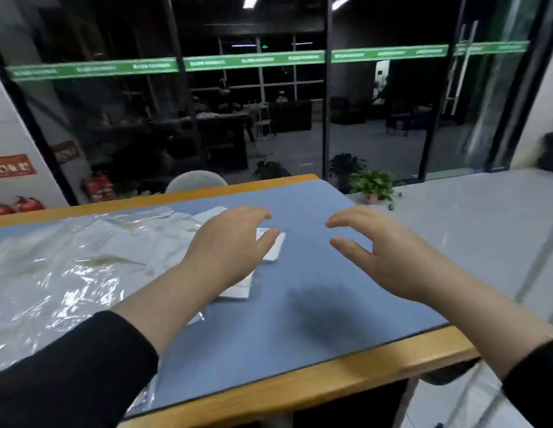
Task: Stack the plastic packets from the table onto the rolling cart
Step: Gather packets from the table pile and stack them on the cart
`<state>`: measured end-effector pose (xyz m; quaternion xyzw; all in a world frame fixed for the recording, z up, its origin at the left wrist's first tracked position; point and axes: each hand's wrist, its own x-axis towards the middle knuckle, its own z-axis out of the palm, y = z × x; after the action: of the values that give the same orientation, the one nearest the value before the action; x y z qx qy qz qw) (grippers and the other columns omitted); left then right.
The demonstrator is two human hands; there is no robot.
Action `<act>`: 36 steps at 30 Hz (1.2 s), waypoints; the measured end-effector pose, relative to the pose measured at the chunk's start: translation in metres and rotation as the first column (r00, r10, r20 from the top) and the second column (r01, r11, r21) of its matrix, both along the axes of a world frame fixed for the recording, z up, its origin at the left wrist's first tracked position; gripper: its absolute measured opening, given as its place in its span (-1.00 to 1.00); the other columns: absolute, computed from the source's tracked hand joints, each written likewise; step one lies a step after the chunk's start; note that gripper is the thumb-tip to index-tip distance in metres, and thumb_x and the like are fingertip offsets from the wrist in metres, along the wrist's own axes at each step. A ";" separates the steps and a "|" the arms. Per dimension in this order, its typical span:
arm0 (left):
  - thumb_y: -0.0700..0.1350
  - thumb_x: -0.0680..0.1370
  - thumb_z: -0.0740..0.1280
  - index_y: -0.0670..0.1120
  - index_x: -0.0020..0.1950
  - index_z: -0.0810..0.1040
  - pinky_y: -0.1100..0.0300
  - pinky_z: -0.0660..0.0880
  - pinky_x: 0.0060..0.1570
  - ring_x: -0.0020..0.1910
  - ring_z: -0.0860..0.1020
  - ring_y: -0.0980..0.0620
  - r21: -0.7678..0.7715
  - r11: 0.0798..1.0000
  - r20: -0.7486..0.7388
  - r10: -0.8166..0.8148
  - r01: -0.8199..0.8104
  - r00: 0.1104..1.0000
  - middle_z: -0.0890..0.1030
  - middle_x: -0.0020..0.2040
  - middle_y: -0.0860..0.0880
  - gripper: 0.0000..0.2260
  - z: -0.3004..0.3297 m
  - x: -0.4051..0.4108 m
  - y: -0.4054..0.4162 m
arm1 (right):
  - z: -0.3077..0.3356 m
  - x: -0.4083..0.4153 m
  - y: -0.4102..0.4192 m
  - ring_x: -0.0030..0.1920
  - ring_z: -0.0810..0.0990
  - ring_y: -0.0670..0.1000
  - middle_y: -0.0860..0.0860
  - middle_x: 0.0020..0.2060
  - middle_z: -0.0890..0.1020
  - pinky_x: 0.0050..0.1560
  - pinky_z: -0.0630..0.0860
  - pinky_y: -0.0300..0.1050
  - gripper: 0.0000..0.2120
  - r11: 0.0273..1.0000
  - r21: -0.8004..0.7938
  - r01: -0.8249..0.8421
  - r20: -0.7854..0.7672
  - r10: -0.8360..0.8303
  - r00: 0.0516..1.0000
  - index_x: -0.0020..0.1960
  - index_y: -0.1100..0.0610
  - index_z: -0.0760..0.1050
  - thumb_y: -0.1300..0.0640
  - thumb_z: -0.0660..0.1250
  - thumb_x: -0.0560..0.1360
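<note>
While both hands are hovering over the blue table mat (pixel 300 304), the left hand (pixel 229 242) is spreading relaxed fingers above the white plastic packets (pixel 273 247) at the frame's centre, and the right hand (pixel 386 251) is hanging spread and empty beside them. Sliding fingers under the pile's edges (the film looks slippery) should be lifting them squarely; no cart is showing.

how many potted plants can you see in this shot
3, all past the table's far edge: a leafy one in a pink pot on the pale floor at the right, and two darker ones by the glass wall. More may be hidden.
</note>
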<state>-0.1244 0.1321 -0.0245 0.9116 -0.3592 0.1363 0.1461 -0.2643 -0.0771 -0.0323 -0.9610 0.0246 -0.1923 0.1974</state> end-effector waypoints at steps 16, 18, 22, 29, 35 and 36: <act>0.18 0.67 0.18 0.12 0.51 0.38 0.04 0.36 0.36 0.38 0.45 0.00 0.031 0.984 -0.203 0.177 -0.175 0.963 0.48 0.41 0.09 -0.58 -0.063 0.087 0.150 | -0.060 0.161 0.149 0.55 0.03 -0.17 -0.24 0.58 0.06 0.57 -0.01 -0.06 -0.08 0.939 -0.147 -0.310 -0.389 0.233 0.891 0.60 -0.21 -0.02 -0.34 0.40 0.42; 0.14 0.66 0.23 0.15 0.46 0.44 0.07 0.41 0.30 0.30 0.51 0.04 -0.113 0.978 -0.288 0.137 -0.175 0.948 0.54 0.32 0.13 -0.64 -0.067 0.092 0.159 | -0.060 0.171 0.154 0.52 0.10 -0.17 -0.25 0.56 0.13 0.52 0.04 -0.15 -0.18 0.937 -0.166 -0.309 -0.350 0.237 0.906 0.59 -0.20 0.04 -0.26 0.39 0.47; 0.13 0.63 0.26 0.24 0.38 0.50 0.05 0.47 0.26 0.20 0.54 0.12 -0.355 0.914 -0.347 0.068 -0.198 0.935 0.58 0.20 0.22 -0.69 -0.060 0.098 0.171 | -0.062 0.191 0.161 0.47 0.29 -0.11 -0.24 0.52 0.27 0.30 0.21 -0.27 -0.33 0.950 -0.183 -0.252 -0.330 0.183 0.926 0.56 -0.22 0.13 -0.09 0.33 0.53; 0.09 0.65 0.26 0.16 0.39 0.50 0.05 0.44 0.30 0.27 0.49 0.11 -0.364 0.920 -0.298 0.029 -0.142 0.954 0.57 0.24 0.16 -0.69 -0.066 0.099 0.167 | -0.076 0.202 0.165 0.14 0.56 0.07 -0.13 0.09 0.63 0.10 0.50 0.02 -0.76 0.964 -0.216 -0.158 -0.160 0.125 0.979 0.18 -0.07 0.51 0.07 0.16 0.57; 0.23 0.62 0.25 0.22 0.50 0.36 0.23 0.31 0.34 0.37 0.38 0.24 -0.456 0.888 -0.231 -0.054 -0.059 0.971 0.45 0.39 0.22 -0.55 -0.063 0.095 0.169 | -0.062 0.188 0.162 -0.16 0.52 -0.13 -0.24 -0.19 0.60 -0.12 0.46 -0.06 -0.77 0.970 0.096 -0.226 0.104 0.216 0.971 0.00 -0.20 0.52 0.14 0.25 0.62; 0.24 0.63 0.23 0.20 0.50 0.38 0.25 0.30 0.33 0.35 0.39 0.25 -0.505 0.862 -0.177 -0.062 -0.036 0.982 0.48 0.37 0.21 -0.57 -0.062 0.094 0.168 | -0.058 0.185 0.161 -0.22 0.49 -0.18 -0.28 -0.24 0.56 -0.16 0.44 -0.06 -0.76 0.959 0.119 -0.257 0.130 0.241 0.962 -0.08 -0.23 0.49 0.13 0.28 0.61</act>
<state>-0.0302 0.2998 -0.0865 0.8476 -0.3017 0.1387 0.4139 -0.0792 0.0835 -0.0904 -0.9283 -0.0952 -0.2184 0.2855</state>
